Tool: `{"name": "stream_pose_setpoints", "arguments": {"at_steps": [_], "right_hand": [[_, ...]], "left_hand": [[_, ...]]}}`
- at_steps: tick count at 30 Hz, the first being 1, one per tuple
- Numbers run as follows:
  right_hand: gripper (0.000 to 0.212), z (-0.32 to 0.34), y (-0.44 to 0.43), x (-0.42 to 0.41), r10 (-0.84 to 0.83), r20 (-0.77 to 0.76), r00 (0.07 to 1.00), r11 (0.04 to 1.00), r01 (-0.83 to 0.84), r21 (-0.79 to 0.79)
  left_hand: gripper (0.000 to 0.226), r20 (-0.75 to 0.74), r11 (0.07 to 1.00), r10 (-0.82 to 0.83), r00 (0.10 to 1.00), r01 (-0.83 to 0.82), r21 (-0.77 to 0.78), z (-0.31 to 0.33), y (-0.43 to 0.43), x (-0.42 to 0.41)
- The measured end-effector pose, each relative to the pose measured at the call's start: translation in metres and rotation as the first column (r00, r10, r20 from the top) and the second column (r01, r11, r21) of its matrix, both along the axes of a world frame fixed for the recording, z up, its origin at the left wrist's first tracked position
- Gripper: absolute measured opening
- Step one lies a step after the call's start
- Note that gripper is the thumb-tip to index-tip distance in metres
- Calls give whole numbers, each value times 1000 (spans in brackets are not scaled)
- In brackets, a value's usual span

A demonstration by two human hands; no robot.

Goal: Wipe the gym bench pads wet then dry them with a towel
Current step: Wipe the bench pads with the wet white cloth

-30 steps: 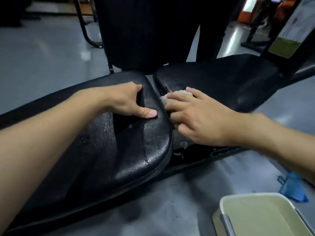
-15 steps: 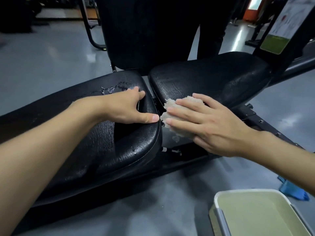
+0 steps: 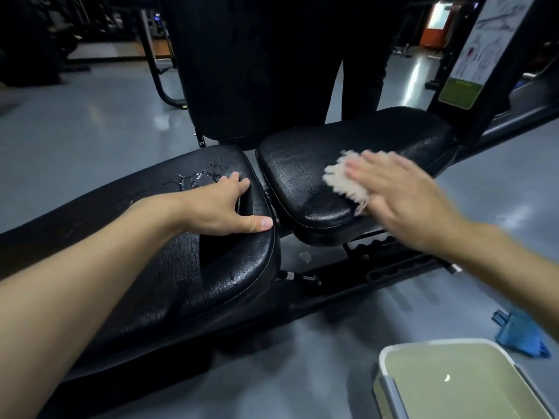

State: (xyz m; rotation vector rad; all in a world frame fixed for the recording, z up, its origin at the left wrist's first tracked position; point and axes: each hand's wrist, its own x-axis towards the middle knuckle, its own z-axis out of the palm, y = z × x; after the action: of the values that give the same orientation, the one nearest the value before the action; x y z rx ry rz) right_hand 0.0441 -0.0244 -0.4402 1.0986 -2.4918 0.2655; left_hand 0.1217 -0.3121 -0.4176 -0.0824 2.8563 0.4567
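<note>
The left hand grips the right end of the long pad, thumb on its near edge and fingers curled into the dented top. On the near edge of the seat pad, the blurred right hand presses a pale cloth flat with straight fingers. A basin stands further right.

Pads black, pebbled grain. Cloth off-white. Tub white rim, grey handle, murky olive water. Rag right of tub blue. Floor glossy grey. Placard white, green band.
</note>
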Motion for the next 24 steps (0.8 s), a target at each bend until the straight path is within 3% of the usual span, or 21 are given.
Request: {"name": "stream_pose_setpoints", "arguments": {"at_steps": [2, 4, 6, 9, 12, 14, 16, 18, 21, 24], "right_hand": [[47, 11, 12, -17, -143, 129, 981, 975, 162, -154], [40, 15, 1, -20, -168, 144, 975, 956, 197, -219], [29, 18, -20, -13, -138, 147, 979, 937, 177, -300], [25, 29, -54, 7, -63, 193, 979, 860, 152, -487], [27, 39, -91, 39, 75, 212, 974, 755, 83, -650], [30, 37, -109, 58, 195, 300, 934, 850, -8, -527], [40, 28, -121, 69, 175, 434, 884, 978, -104, -183], [46, 23, -129, 75, 133, 442, 887, 990, -138, -22], [54, 6, -144, 80, 138, 257, 956, 970, -183, 160], [64, -8, -157, 72, 43, 237, 970, 927, -127, 354]], "left_hand": [[125, -15, 1000, 13, 1000, -13, 19, 0, 0, 2], [120, -53, 999, 27, 998, -26, 23, 0, 4, 5], [105, -124, 1000, 29, 992, -29, 4, 1, 8, 12], [64, -217, 999, 46, 975, -40, 32, 3, 5, 28], [49, -231, 991, 132, 964, -122, 60, 5, -17, 44], [48, -227, 982, 188, 956, -179, 58, 4, -35, 55], [49, -216, 975, 221, 951, -215, 52, 3, -49, 65], [49, -205, 969, 245, 948, -241, 44, 1, -61, 73], [48, -187, 969, 245, 951, -239, 57, -6, -72, 81], [66, -139, 977, 214, 967, -210, 46, -14, -85, 82]]}}
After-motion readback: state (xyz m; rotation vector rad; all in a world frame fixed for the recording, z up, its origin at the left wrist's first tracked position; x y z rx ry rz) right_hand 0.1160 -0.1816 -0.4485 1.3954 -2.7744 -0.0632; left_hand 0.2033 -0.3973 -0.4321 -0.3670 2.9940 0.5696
